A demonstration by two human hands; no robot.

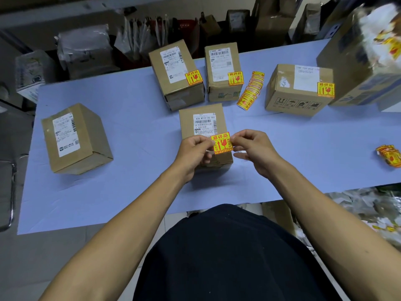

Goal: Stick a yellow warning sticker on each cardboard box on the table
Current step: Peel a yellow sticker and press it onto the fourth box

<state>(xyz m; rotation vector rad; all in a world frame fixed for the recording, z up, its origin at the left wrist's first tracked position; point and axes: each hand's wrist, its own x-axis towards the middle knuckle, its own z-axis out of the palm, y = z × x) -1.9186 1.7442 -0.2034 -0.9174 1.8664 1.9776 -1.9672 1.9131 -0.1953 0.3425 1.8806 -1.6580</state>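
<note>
A yellow warning sticker (221,143) is pinched at its left edge by my left hand (196,152) and at its right edge by my right hand (252,146). It sits just over the near end of a small cardboard box (202,120) with a white shipping label, at the table's middle. Three boxes behind carry a yellow sticker: the back-left one (176,74), the back-middle one (223,72) and the right one (299,90). A box at the left (76,137) shows only a white label.
A strip of yellow stickers (251,90) lies between the back boxes. More stickers (389,155) sit at the table's right edge. A big carton (355,61) stands at the far right. The blue table cover (130,170) reaches to my lap. Parcels crowd the floor behind.
</note>
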